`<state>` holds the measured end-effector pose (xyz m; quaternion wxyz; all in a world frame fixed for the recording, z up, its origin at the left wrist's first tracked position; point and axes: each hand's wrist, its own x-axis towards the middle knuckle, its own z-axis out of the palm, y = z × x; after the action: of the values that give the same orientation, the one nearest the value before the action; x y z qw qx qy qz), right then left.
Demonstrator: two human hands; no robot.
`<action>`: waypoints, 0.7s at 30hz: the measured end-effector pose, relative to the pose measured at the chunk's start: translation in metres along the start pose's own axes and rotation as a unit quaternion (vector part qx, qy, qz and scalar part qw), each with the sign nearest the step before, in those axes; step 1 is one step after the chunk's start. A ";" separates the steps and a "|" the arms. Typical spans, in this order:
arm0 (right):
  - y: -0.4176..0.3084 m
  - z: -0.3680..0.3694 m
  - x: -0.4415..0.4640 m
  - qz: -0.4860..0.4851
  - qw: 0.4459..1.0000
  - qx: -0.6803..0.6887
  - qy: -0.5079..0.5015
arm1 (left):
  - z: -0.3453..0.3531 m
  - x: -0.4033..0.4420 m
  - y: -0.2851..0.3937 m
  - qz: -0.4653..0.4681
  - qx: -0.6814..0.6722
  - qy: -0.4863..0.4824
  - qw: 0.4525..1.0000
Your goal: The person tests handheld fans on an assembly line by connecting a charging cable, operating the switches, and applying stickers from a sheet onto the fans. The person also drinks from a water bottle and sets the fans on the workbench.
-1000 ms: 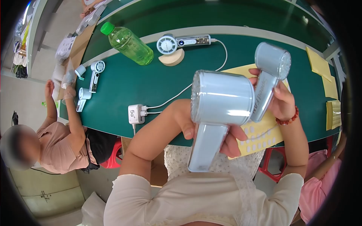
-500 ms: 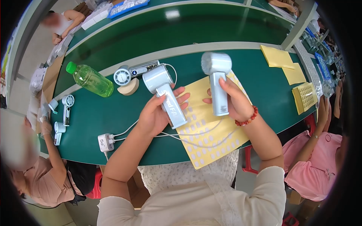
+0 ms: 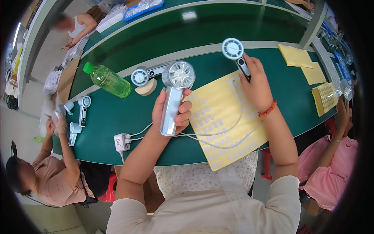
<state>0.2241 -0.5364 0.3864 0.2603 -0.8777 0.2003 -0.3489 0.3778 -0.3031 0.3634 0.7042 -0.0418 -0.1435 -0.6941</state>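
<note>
My left hand (image 3: pixel 183 115) is wrapped round the handle of a light-blue handheld fan (image 3: pixel 170 111), whose silvery bladed front faces up toward me. In my right hand (image 3: pixel 258 84) is a second handheld fan (image 3: pixel 232 48), held farther out above the table. Its round slotted face is turned toward me, with a dark panel on the handle between my fingers. Behind the left one, another handheld fan (image 3: pixel 139 76) lies on the table beside a round cream-coloured pad (image 3: pixel 146 87). Below my hands lies a yellow sheet of small pale stickers (image 3: pixel 218 128), crossed by white cables.
A green bottle (image 3: pixel 110 82) lies tilted on the table's left side. Near it are a white charger (image 3: pixel 122 142) and more small fans (image 3: pixel 83 111). Yellow sheets (image 3: pixel 325 97) lie at the right. Co-workers sit on both sides, one in a pink top (image 3: pixel 331 160).
Both fans have been turned: the left one now shows its bladed front instead of its lettered handle, and the right one shows its slotted face and is farther from me. The whole view has shifted slightly.
</note>
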 end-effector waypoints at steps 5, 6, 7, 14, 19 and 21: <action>0.004 0.003 0.000 0.051 0.998 -0.035 -0.027 | 0.005 -0.002 0.001 0.001 0.019 0.018 1.000; 0.005 0.003 0.000 0.059 0.997 -0.039 -0.029 | 0.004 -0.002 0.001 -0.002 0.019 0.011 1.000; 0.005 0.003 0.000 0.062 0.997 -0.047 -0.024 | 0.003 -0.001 0.001 -0.006 0.018 0.003 1.000; 0.010 0.005 0.002 0.085 0.993 -0.080 -0.018 | 0.004 -0.001 -0.002 0.004 0.040 0.005 0.999; 0.012 0.005 0.002 0.065 0.991 -0.117 -0.028 | 0.006 0.001 -0.003 0.015 0.058 0.029 0.998; 0.012 0.005 0.001 0.057 0.991 -0.116 -0.018 | 0.004 0.001 -0.002 0.006 0.054 0.021 0.998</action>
<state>0.2268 -0.5447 0.3768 0.1803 -0.8953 0.2845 -0.2915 0.3749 -0.3034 0.3676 0.7122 0.0100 -0.1663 -0.6819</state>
